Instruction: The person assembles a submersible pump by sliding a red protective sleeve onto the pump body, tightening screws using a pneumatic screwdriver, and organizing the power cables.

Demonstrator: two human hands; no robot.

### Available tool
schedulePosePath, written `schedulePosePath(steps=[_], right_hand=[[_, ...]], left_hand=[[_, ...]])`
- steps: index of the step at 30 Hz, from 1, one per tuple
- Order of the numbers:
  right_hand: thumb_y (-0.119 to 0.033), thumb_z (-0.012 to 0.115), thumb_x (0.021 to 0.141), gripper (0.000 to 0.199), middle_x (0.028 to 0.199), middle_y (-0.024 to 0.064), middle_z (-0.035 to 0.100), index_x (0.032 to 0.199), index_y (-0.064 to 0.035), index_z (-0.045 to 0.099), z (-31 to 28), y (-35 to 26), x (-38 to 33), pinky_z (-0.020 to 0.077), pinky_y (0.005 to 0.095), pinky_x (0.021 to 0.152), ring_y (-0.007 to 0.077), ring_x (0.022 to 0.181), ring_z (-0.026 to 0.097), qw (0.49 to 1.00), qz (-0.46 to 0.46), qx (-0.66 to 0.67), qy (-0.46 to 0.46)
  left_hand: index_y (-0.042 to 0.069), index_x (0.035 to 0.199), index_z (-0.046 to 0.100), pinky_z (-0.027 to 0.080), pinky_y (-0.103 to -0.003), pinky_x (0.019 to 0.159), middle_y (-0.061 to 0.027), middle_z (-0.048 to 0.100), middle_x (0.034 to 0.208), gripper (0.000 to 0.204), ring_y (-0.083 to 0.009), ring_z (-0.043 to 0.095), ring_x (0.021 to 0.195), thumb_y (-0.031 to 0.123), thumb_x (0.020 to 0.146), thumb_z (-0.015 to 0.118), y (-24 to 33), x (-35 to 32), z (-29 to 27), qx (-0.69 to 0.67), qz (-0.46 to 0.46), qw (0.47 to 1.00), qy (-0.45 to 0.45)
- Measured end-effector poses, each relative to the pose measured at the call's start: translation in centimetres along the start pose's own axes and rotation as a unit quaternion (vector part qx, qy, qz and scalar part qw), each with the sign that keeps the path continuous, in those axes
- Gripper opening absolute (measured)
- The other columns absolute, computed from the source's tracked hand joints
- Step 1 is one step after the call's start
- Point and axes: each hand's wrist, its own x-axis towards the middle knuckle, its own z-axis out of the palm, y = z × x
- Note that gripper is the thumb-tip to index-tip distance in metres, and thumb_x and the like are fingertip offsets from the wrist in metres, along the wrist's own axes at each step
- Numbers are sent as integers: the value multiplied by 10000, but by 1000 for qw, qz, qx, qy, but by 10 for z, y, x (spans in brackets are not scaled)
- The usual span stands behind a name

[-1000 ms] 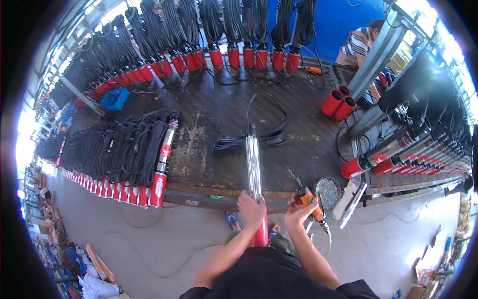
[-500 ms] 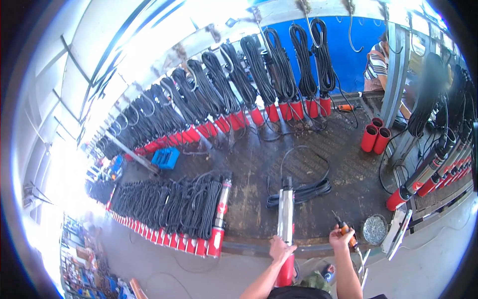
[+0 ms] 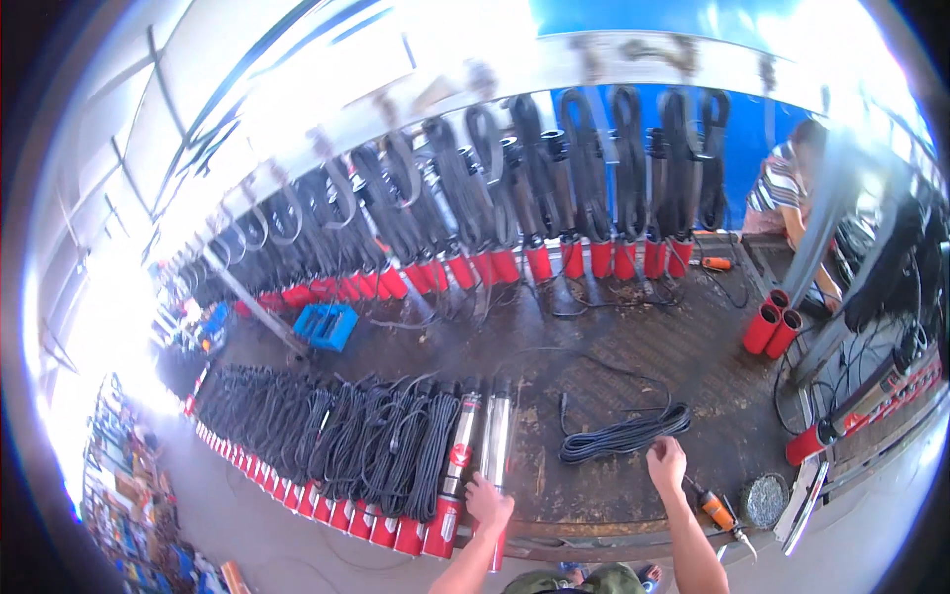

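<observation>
My left hand (image 3: 488, 503) is closed round a long submersible pump (image 3: 497, 436), a silver cylinder with a red lower end, standing at the right end of a row of similar pumps (image 3: 462, 441) bundled with black cable. My right hand (image 3: 668, 462) hovers over the bench with loosely bent fingers and nothing visible in it, just beside a coil of black cable (image 3: 623, 436). To its lower right, an orange power screwdriver (image 3: 717, 510) lies near the bench's front edge, beside a round tub of small metal pieces (image 3: 765, 501).
Behind, a long row of hanging cable bundles (image 3: 628, 158) stands above red-ended pumps. A blue crate (image 3: 325, 327) sits at the left. Three red tubes (image 3: 762, 329) stand at the right, near a metal post. A person in a striped shirt (image 3: 777, 188) works at the far right.
My left hand has moved left with the pump, now beside the row. My right hand has let go of the screwdriver and moved toward the cable coil. The view has shifted.
</observation>
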Motion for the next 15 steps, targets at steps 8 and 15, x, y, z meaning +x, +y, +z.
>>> schedulePosePath(steps=[8, 15], right_hand=[[-249, 871, 543, 809, 1260, 110, 572, 1260, -63, 547, 43, -1, 71, 348, 465, 1073, 292, 1244, 510, 797, -256, -487, -251], [-364, 767, 593, 672, 1129, 191, 656, 1164, -51, 601, 26, -51, 65, 505, 502, 921, 412, 1044, 622, 854, -185, -358, -330]], left_hand=[[-40, 1342, 525, 251, -591, 1188, -302, 489, 1366, 523, -507, 396, 1356, 192, 878, 595, -29, -20, 8, 84, 304, 931, 184], [-16, 1236, 587, 301, -595, 1156, -262, 484, 1297, 436, -499, 391, 1343, 150, 834, 630, -48, -23, -7, -65, 304, 929, 202]])
